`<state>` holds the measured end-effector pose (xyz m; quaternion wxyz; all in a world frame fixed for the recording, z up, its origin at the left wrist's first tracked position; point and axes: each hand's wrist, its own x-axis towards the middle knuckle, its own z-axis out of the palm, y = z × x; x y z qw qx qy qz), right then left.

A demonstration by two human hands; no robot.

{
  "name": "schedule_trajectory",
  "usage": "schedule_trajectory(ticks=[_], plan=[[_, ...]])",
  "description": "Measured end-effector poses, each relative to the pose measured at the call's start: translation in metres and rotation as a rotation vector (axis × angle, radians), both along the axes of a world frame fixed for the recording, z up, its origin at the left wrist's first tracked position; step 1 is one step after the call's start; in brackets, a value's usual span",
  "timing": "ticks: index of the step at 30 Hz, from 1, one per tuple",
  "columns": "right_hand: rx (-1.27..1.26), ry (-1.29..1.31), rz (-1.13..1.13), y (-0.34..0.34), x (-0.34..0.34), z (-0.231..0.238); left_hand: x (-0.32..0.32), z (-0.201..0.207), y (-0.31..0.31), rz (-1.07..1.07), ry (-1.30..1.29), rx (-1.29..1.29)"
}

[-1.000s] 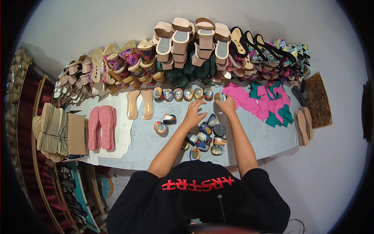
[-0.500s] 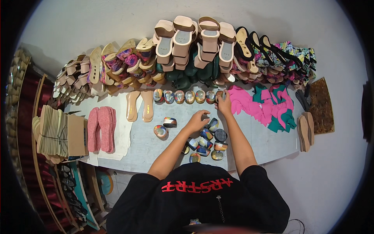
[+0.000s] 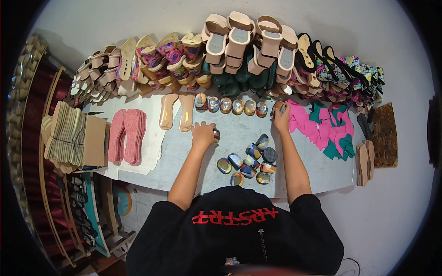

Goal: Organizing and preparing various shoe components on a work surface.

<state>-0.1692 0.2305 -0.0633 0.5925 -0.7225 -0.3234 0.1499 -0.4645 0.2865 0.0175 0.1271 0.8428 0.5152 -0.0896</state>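
Layout on worktable [image 3: 317, 177]: shoe pile [image 3: 240, 37] along rear; heel row [image 3: 225, 106] just before it, approx. ctr.; heel cluster [image 3: 252, 162] nearer front edge, slightly R; insole stacks [image 3: 186, 112] L of row; sole stacks [image 3: 132, 138] farther L; fabric scraps [image 3: 322, 124] R of row, before pile.

We are looking at a small shoe workshop. We can tell because lots of shoes are piled up by the wall [image 3: 147, 18]: pale pink shoes [image 3: 239, 39], flowery shoes [image 3: 174, 56] and black-edged sandals [image 3: 305, 51]. On the big grey surface [image 3: 317, 177] we see loose shoe parts: pink soles [image 3: 133, 138] in two stacks, thin tan soles [image 3: 186, 111], and little blocks [image 3: 237, 107] of many colours that look like heels. We see pink and green cut pieces [image 3: 300, 121] too. On the left, a thick bunch of soles [image 3: 64, 131] is tied up, near a rack [image 3: 56, 193].
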Motion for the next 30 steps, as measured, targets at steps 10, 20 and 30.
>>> schedule_trajectory(ticks=[10, 20, 30], plan=[[-0.031, 0.454, 0.355, 0.026, -0.101, 0.030, -0.025, -0.023, -0.026, -0.110, -0.126, -0.147], [-0.231, -0.706, 0.833, 0.065, -0.207, 0.017, -0.049, -0.016, -0.038, -0.189, -0.264, -0.085], [-0.115, -0.382, 0.540, 0.049, -0.228, 0.014, -0.084, -0.066, 0.029, 0.180, -0.829, -0.363]])
